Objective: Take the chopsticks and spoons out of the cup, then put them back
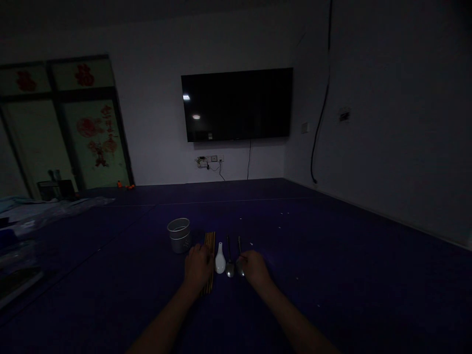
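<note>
A bundle of wooden chopsticks (210, 241) lies lengthwise on the dark blue surface. Over its left side rests my left hand (198, 264), with its fingers curled around the sticks. Just right of the chopsticks is a white soup spoon (220, 263), bowl toward me. Beside that lies a metal spoon (229, 269) with a dark-looking handle. My right hand (255, 268) has its fingers closed at a second metal spoon (241, 269), partly covering it. A grey metal utensil holder (180, 237) with small holes stands upright, left of and beyond my left hand.
Small white scraps (279, 227) are scattered to the right. Clear plastic sheeting (70, 210) and a tray-like object (22, 287) lie at the left. Small orange objects (129, 187) sit near the door. A television (238, 104) hangs on the far wall. The room is dim.
</note>
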`<action>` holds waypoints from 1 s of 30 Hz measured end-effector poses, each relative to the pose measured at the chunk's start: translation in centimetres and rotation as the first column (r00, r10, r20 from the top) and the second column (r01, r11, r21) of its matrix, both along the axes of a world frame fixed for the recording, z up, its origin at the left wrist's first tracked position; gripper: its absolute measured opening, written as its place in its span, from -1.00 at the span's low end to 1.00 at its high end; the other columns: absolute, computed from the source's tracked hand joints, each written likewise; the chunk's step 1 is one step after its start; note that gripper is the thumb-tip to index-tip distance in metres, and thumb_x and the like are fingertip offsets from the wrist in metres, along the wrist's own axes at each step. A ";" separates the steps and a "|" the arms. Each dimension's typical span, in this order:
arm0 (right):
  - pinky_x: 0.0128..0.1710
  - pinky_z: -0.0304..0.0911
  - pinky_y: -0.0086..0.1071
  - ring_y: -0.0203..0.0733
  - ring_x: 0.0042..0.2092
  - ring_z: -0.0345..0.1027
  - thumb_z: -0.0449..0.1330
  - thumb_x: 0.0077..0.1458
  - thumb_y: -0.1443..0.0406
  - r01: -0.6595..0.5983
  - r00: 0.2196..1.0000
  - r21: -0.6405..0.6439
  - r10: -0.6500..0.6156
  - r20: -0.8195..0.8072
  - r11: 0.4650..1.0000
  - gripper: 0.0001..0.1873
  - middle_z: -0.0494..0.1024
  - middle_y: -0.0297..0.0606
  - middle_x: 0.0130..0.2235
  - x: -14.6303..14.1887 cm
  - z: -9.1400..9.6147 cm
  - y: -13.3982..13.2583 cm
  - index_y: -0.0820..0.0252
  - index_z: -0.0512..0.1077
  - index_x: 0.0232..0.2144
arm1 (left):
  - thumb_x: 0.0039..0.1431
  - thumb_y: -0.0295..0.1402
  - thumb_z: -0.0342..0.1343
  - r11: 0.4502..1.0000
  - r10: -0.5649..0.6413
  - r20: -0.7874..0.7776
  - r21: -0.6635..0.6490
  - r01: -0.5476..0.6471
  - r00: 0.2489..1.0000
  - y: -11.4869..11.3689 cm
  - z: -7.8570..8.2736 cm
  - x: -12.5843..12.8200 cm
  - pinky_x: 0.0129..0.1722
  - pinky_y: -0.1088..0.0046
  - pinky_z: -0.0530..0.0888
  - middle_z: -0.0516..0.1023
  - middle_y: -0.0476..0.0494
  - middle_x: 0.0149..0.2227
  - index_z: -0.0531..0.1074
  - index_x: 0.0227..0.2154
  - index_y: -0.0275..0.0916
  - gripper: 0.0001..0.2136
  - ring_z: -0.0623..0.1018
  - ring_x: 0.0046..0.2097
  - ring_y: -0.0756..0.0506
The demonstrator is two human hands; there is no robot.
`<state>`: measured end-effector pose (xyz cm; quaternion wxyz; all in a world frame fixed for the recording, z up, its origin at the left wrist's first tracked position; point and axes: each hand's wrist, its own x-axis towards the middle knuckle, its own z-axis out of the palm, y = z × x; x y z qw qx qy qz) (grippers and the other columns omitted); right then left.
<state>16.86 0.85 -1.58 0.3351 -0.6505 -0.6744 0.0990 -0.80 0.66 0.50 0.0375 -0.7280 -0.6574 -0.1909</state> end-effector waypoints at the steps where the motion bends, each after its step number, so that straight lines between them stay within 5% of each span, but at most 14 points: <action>1: -0.47 0.05 -0.46 -0.22 -0.43 0.42 0.08 0.01 0.45 0.000 1.000 -0.003 0.000 0.012 1.000 -0.75 0.56 -0.14 -0.49 0.0 0.0 0.0 0.25 0.51 -0.59 | 0.22 -0.30 -0.09 1.000 0.000 -0.003 0.001 0.000 1.000 0.0 0.0 0.0 -0.14 0.38 0.30 0.45 -0.24 -0.14 0.39 -0.15 -0.27 -0.75 0.42 -0.06 -0.17; 30: -0.26 0.18 -0.39 -0.13 -0.16 0.41 0.03 0.15 0.39 0.030 0.962 -0.009 -0.026 0.271 1.000 -0.75 0.52 -0.12 -0.23 -1.0 2.1 -2.4 0.19 0.52 -0.32 | 0.21 -0.18 -0.13 0.994 0.031 -0.042 -0.101 -0.036 0.999 -0.3 0.4 0.1 -0.19 0.31 0.31 0.54 -0.25 -0.17 0.42 -0.20 -0.23 -0.69 0.49 -0.10 -0.20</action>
